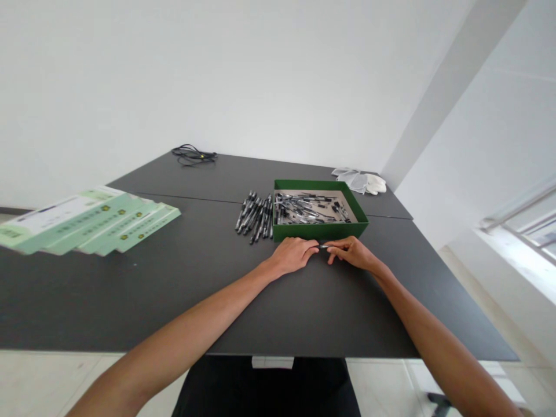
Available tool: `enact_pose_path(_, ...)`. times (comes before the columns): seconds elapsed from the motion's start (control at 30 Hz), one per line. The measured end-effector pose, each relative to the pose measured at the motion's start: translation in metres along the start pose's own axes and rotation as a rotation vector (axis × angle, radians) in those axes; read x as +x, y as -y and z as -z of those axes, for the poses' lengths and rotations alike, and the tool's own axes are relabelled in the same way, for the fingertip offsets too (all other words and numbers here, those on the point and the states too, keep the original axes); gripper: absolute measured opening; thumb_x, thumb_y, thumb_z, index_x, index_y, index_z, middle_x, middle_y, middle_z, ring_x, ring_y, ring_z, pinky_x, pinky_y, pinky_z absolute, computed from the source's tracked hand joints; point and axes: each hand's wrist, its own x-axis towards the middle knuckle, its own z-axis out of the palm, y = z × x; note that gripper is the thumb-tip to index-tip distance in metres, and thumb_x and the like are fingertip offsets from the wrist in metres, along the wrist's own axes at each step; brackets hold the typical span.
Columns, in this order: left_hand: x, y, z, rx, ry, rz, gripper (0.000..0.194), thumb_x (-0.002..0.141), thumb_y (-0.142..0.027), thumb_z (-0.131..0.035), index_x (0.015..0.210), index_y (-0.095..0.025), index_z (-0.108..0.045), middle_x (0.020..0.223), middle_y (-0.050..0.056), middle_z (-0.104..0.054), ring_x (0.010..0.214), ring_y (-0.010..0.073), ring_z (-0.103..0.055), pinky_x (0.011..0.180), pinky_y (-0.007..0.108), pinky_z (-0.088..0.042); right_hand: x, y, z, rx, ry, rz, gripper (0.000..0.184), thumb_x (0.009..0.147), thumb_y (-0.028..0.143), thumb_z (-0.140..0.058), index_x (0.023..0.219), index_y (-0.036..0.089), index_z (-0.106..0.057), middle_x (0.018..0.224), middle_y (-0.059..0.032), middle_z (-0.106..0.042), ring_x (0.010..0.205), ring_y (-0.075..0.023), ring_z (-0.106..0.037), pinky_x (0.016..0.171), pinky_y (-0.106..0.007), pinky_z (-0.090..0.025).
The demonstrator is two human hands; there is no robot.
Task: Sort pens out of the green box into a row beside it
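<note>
In front of the green box (321, 231), my left hand (294, 253) and my right hand (350, 252) meet over the dark table. A pen (323, 247) runs level between them, its left part inside the closed fingers of my left hand. The thumb and fingers of my right hand pinch its other end. Most of that pen is covered by fingers. Many loose pens and pen parts (310, 207) lie jumbled in the box. Left of the box, touching or close to its wall, is a pile of black-and-clear pens (256, 215).
Green-and-white flat cartons (99, 217) lie fanned out at the left of the table (208, 249). A coiled black cable (193, 155) rests at the back left. White gloves (374, 183) and clear plastic bags (350, 176) lie at the back right, near the wall.
</note>
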Motion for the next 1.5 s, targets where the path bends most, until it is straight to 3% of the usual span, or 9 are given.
enact_pose_path(0.53, -0.001, 0.003, -0.001, 0.015, -0.005, -0.029, 0.036, 0.109, -0.041, -0.042, 0.117, -0.026, -0.073, 0.097, 0.007, -0.079, 0.089, 0.0253, -0.075, 0.076, 0.03, -0.051, -0.002, -0.001, -0.007, -0.012, -0.048, 0.03, 0.055, 0.097, 0.056, -0.063, 0.117, 0.007, -0.078, 0.069, -0.0069, -0.078, 0.051, -0.01, -0.049, 0.053, -0.022, -0.039)
enact_pose_path(0.73, 0.003, 0.002, -0.002, -0.089, -0.059, -0.031, 0.036, 0.11, -0.039, -0.038, 0.106, -0.022, -0.069, 0.093, 0.006, -0.076, 0.086, 0.0226, -0.074, 0.074, 0.028, -0.05, 0.006, 0.011, -0.025, 0.024, -0.129, 0.027, 0.048, 0.102, 0.057, -0.052, 0.111, 0.013, -0.071, 0.054, 0.0013, -0.065, 0.049, -0.0124, -0.056, 0.056, -0.023, -0.041)
enact_pose_path(0.9, 0.0, -0.006, 0.004, -0.258, -0.185, -0.077, 0.035, 0.112, -0.037, -0.034, 0.102, -0.02, -0.063, 0.092, 0.006, -0.072, 0.085, 0.0203, -0.071, 0.078, 0.029, -0.052, 0.011, 0.02, -0.026, -0.001, -0.088, 0.111, 0.048, 0.107, 0.057, -0.043, 0.091, 0.017, -0.065, 0.06, 0.0002, -0.064, 0.056, -0.0124, -0.055, 0.065, -0.024, -0.044)
enact_pose_path(1.03, -0.003, -0.006, 0.017, -0.349, -0.46, -0.14, 0.033, 0.111, -0.033, -0.033, 0.124, -0.017, -0.06, 0.109, 0.01, -0.07, 0.097, 0.0203, -0.069, 0.09, 0.033, -0.054, 0.009, 0.019, -0.02, -0.006, 0.011, 0.102, 0.05, 0.107, 0.056, -0.042, 0.096, 0.016, -0.069, 0.063, -0.0003, -0.065, 0.059, -0.0133, -0.056, 0.065, -0.025, -0.043)
enact_pose_path(1.13, 0.0, 0.009, 0.031, -0.373, -0.669, -0.1, 0.038, 0.112, -0.037, -0.036, 0.138, -0.016, -0.054, 0.107, 0.01, -0.069, 0.092, 0.0186, -0.068, 0.09, 0.034, -0.055, 0.008, 0.02, -0.019, -0.041, 0.027, 0.108, 0.048, 0.107, 0.053, -0.043, 0.095, 0.016, -0.071, 0.064, -0.0007, -0.065, 0.063, -0.0142, -0.058, 0.07, -0.026, -0.045)
enact_pose_path(1.27, 0.0, 0.05, 0.051, -0.511, -0.866, 0.077, 0.048, 0.111, -0.045, -0.041, 0.149, -0.018, -0.048, 0.094, 0.005, -0.072, 0.068, 0.0121, -0.064, 0.069, 0.025, -0.053, 0.008, 0.022, -0.019, -0.093, 0.046, 0.098, 0.047, 0.107, 0.05, -0.044, 0.093, 0.016, -0.073, 0.065, -0.0012, -0.066, 0.066, -0.015, -0.06, 0.073, -0.026, -0.046)
enact_pose_path(1.37, -0.005, 0.084, 0.06, -0.527, -1.007, 0.238, 0.045, 0.108, -0.051, -0.045, 0.13, -0.017, -0.065, 0.073, 0.001, -0.069, 0.056, 0.0109, -0.057, 0.061, 0.022, -0.048, 0.008, 0.024, -0.019, -0.114, 0.052, 0.097, 0.045, 0.107, 0.048, -0.045, 0.092, 0.016, -0.074, 0.066, -0.0013, -0.067, 0.067, -0.0151, -0.061, 0.072, -0.026, -0.046)
enact_pose_path(1.43, -0.009, 0.102, 0.06, -0.547, -1.032, 0.354, 0.047, 0.107, -0.053, -0.044, 0.108, -0.016, -0.072, 0.06, -0.001, -0.062, 0.051, 0.0112, -0.054, 0.056, 0.022, -0.044, 0.007, 0.025, -0.018, -0.129, 0.054, 0.1, 0.044, 0.106, 0.046, -0.046, 0.091, 0.016, -0.074, 0.066, -0.0013, -0.067, 0.068, -0.0151, -0.062, 0.074, -0.026, -0.046)
enact_pose_path(1.5, -0.011, 0.113, 0.056, -0.551, -1.003, 0.464, 0.05, 0.106, -0.054, -0.044, 0.098, -0.015, -0.074, 0.058, 0.0, -0.063, 0.052, 0.0125, -0.056, 0.058, 0.023, -0.044, 0.007, 0.025, -0.018, -0.141, 0.055, 0.103, 0.043, 0.106, 0.044, -0.046, 0.09, 0.016, -0.075, 0.067, -0.0012, -0.068, 0.068, -0.0148, -0.062, 0.074, -0.026, -0.046)
